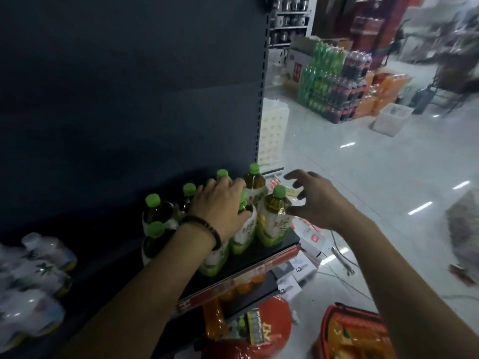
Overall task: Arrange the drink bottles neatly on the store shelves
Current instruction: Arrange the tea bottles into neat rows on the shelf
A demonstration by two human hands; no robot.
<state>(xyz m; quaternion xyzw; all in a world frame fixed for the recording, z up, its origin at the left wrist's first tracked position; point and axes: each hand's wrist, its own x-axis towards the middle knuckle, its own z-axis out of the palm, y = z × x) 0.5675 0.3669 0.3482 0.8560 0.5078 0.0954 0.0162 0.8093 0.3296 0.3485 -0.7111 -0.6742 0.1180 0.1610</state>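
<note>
Shelf (pixel 291 238) holds green-capped bottles (pixel 158 213); left hand (pixel 220 206) grips one, right hand (pixel 313 200) spread beside the shelf-end bottle (pixel 273 218): a nudge may topple it.

Several green-capped tea bottles (pixel 274 216) stand upright in a tight cluster at the right end of the dark shelf (pixel 291 238), with amber liquid above white-and-green labels. The left hand (pixel 220 206) grips one by its neck. Blurred white bottles (pixel 39 257) crowd the shelf's left end.
</note>
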